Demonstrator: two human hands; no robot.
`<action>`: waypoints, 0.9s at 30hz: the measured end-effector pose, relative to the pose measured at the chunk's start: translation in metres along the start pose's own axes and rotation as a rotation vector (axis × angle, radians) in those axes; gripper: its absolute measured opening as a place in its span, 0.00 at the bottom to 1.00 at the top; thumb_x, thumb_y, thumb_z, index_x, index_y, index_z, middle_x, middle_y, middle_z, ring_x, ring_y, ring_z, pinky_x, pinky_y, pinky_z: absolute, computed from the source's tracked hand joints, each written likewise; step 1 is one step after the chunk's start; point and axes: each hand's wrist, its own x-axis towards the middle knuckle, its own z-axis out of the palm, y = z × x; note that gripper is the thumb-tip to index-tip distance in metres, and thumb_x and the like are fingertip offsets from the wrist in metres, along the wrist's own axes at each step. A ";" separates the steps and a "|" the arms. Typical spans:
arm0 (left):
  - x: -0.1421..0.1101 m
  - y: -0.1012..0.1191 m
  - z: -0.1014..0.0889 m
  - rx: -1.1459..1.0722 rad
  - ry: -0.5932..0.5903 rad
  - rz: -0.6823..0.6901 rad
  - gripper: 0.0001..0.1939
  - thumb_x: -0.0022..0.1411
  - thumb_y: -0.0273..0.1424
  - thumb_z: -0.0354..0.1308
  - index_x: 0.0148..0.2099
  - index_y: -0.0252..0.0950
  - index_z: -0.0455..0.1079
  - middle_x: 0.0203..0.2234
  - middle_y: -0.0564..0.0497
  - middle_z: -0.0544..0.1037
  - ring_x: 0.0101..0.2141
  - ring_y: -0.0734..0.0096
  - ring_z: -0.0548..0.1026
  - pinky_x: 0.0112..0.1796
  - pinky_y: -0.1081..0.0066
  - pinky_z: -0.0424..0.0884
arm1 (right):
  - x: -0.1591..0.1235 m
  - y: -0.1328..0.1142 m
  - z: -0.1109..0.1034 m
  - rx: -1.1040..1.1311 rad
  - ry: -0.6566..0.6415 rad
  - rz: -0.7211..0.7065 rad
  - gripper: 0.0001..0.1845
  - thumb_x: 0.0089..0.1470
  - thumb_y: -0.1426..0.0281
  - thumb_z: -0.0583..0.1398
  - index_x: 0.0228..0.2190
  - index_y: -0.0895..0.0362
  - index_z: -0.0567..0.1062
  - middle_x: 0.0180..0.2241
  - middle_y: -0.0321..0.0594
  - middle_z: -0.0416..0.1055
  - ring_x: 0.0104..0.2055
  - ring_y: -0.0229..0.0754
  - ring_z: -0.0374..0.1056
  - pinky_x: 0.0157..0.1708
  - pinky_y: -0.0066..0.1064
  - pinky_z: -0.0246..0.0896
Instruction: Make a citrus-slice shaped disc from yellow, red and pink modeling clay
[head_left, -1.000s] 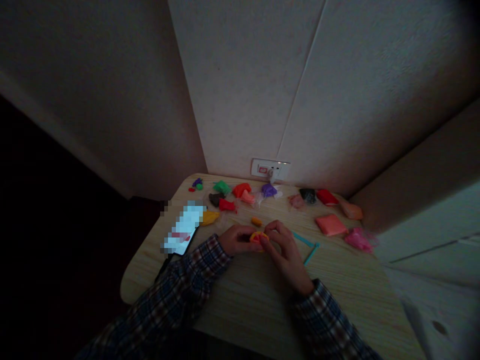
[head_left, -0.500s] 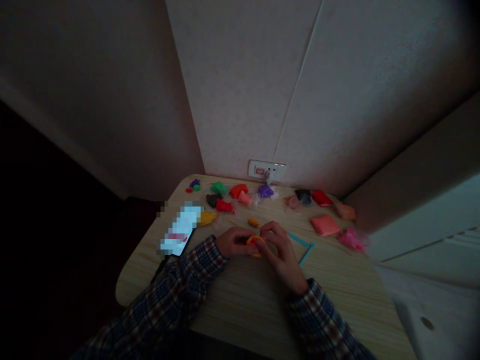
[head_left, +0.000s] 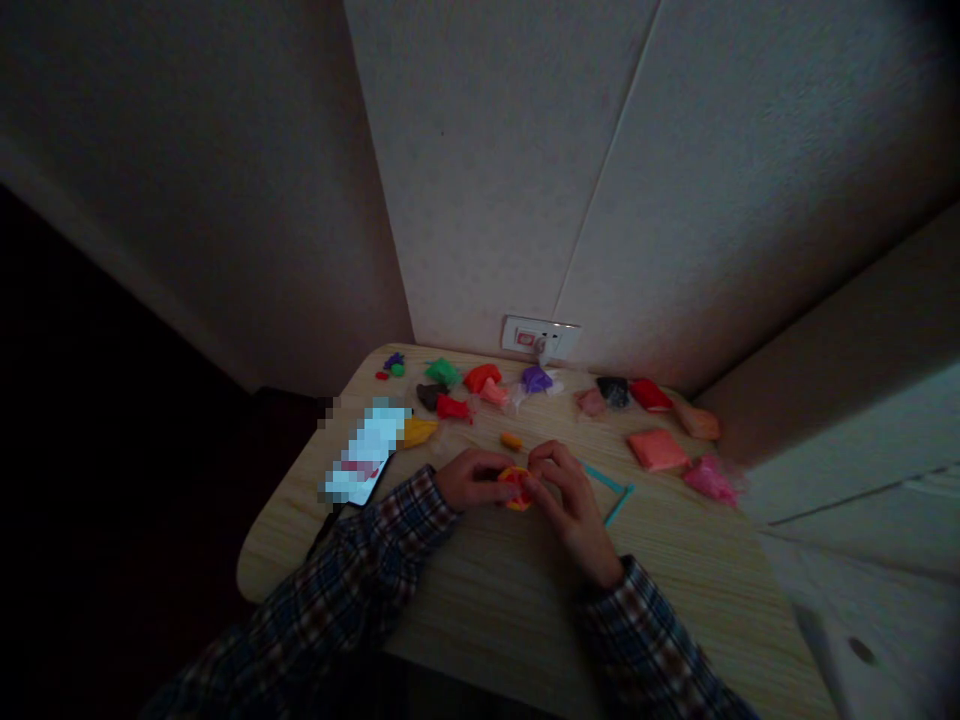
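Observation:
Between my two hands is a small round piece of modelling clay [head_left: 516, 489], red in the middle with a yellow-orange rim. My left hand [head_left: 474, 480] grips its left side, thumb in front and fingers behind. On the right side, my right hand [head_left: 571, 505] pinches the rim with thumb and fingertips. Some of the piece is hidden by the fingers. Just beyond it lies a short orange clay roll [head_left: 511, 440]. A thin turquoise tool or frame [head_left: 619, 497] rests by my right hand.
A lit phone [head_left: 369, 455] with a blurred screen lies left. Bags of coloured clay run along the back, among them green [head_left: 442, 372], purple [head_left: 537, 379] and yellow [head_left: 418, 431]. Salmon [head_left: 658, 450] and pink [head_left: 711, 480] bags lie right. A wall socket [head_left: 540, 338] holds a plug.
The view has shifted slightly. Both hands stay on the round clay piece, and more of its red middle now shows between the fingers.

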 end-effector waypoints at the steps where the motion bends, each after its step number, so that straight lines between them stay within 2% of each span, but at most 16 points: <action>1: 0.000 0.001 0.001 0.004 0.004 0.003 0.26 0.49 0.52 0.59 0.28 0.31 0.70 0.19 0.53 0.69 0.21 0.77 0.65 0.24 0.77 0.61 | 0.000 0.001 0.000 -0.002 0.002 0.001 0.17 0.58 0.61 0.51 0.23 0.55 0.69 0.32 0.39 0.64 0.39 0.42 0.61 0.40 0.38 0.56; 11: 0.003 0.004 -0.003 0.053 0.069 0.079 0.24 0.54 0.50 0.55 0.24 0.32 0.68 0.18 0.53 0.67 0.22 0.75 0.64 0.27 0.74 0.61 | -0.001 0.001 0.003 0.019 -0.047 -0.011 0.15 0.58 0.60 0.52 0.25 0.54 0.70 0.32 0.38 0.63 0.39 0.42 0.61 0.42 0.38 0.54; 18: 0.001 0.002 -0.003 0.063 0.124 0.111 0.23 0.56 0.49 0.54 0.26 0.31 0.69 0.20 0.53 0.68 0.25 0.75 0.66 0.30 0.75 0.62 | 0.000 -0.001 0.003 0.077 -0.100 -0.001 0.16 0.57 0.60 0.53 0.23 0.54 0.72 0.31 0.37 0.63 0.38 0.41 0.62 0.41 0.37 0.55; 23: 0.001 -0.001 -0.001 0.000 0.056 0.047 0.26 0.53 0.52 0.56 0.32 0.30 0.72 0.20 0.52 0.70 0.22 0.76 0.67 0.25 0.76 0.64 | 0.000 0.002 0.000 0.137 -0.037 0.024 0.17 0.58 0.62 0.52 0.23 0.55 0.71 0.32 0.38 0.62 0.37 0.41 0.62 0.38 0.35 0.57; 27: 0.000 -0.001 0.000 -0.055 0.023 0.017 0.27 0.50 0.53 0.58 0.32 0.30 0.72 0.22 0.50 0.73 0.22 0.76 0.69 0.25 0.76 0.66 | -0.001 0.004 -0.001 0.163 -0.022 0.032 0.16 0.58 0.61 0.52 0.24 0.55 0.72 0.32 0.39 0.62 0.37 0.41 0.62 0.38 0.35 0.58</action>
